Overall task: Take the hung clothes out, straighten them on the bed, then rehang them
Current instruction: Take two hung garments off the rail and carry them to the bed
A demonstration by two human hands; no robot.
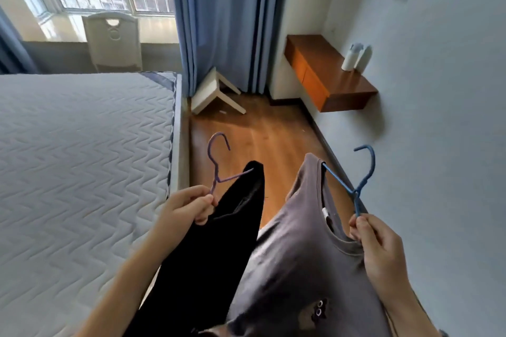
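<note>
My left hand (pixel 189 206) grips the neck of a purple wire hanger (pixel 216 161) that carries a black garment (pixel 219 249) hanging down over the floor beside the bed. My right hand (pixel 377 243) pinches the neck of a blue wire hanger (pixel 361 180) with a grey T-shirt (pixel 295 262) on it, its collar facing me. Both hooks point up and free. The bed (pixel 76 159), a bare quilted white mattress, lies to the left of both garments.
A narrow strip of wooden floor (pixel 254 134) runs between the bed and the right wall. A tipped white stool (pixel 216 96) lies by the blue curtain (pixel 219 22). A wall-mounted wooden shelf (pixel 328 74) holds white bottles (pixel 356 57). A white chair (pixel 112 41) stands under the window.
</note>
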